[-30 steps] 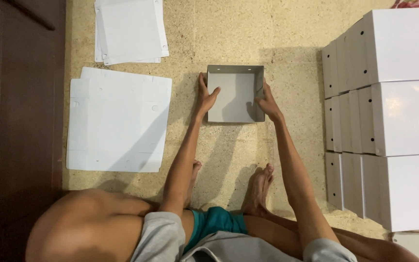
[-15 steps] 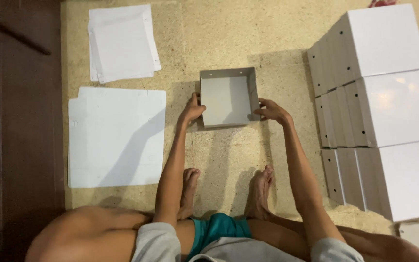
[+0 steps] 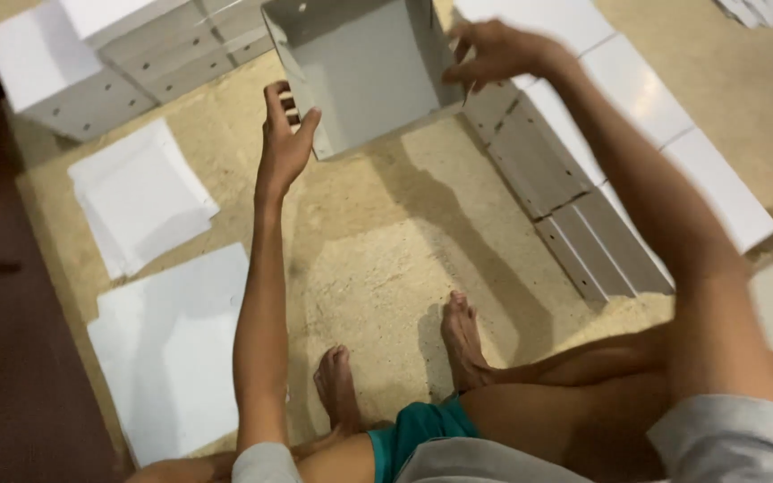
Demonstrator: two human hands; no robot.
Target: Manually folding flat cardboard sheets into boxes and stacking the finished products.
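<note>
The open grey box was off the floor and up between the two hands, its hollow side turned toward the camera, so the inside of its base and its four low walls showed. The left hand sat at the box's lower-left corner, palm against the outside of the left wall, thumb near the bottom edge and fingers spread upward along the wall; it held the box rather than hung free. The right hand was at the opposite side, at the box's right wall, fingers curled over that wall's rim, also gripping it, though blur there hid how tightly. The box therefore lay straight ahead of the person and above both hands' wrists, spanning the gap between them, tilted so that its right side sat higher and farther than its left. Neither hand was clearly nearer, as each held its own side. Just right of the box and beneath the right forearm ran a row of finished white boxes, packed side by side; more of them stood at the upper left. Flat white card sheets lay on the floor to the left, well apart from the box, with a second, smaller pile beyond them. The person's bare feet rested on the floor below the box
</note>
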